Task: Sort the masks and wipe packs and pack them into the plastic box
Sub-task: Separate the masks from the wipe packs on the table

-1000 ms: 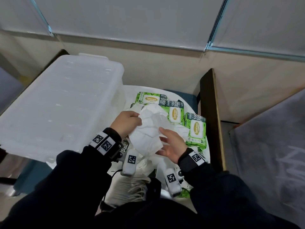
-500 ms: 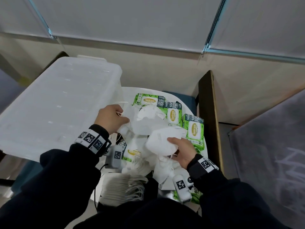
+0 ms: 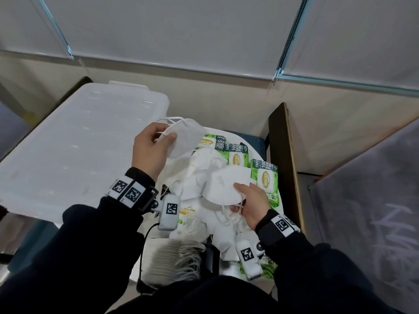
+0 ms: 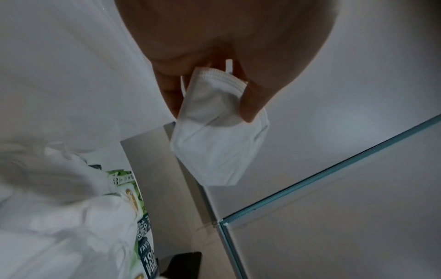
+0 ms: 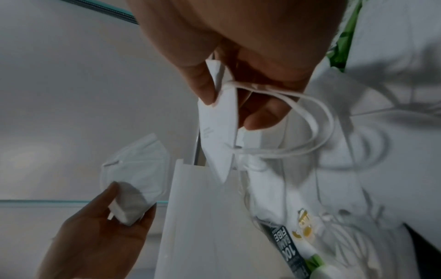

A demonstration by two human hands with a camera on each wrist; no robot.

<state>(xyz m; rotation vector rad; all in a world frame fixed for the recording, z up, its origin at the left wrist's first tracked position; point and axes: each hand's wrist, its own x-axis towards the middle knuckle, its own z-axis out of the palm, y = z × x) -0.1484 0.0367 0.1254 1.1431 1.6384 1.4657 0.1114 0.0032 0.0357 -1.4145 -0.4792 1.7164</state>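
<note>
Head view: our left hand [image 3: 149,152] pinches one mask [image 3: 183,137] beside the lidded plastic box [image 3: 74,146]; our right hand [image 3: 249,202] pinches another mask [image 3: 226,184] above the heap of wipe packs [image 3: 264,177].
Left wrist: thumb and fingers [image 4: 250,102] clamp the mask's edge.
Right wrist: likewise, ear loops [image 5: 310,120] dangling beneath.
We judge sorting underway; next, stack the masks and unlid the box.

Wipe packs [image 3: 264,177] half buried under loose masks [image 3: 199,175]
</note>
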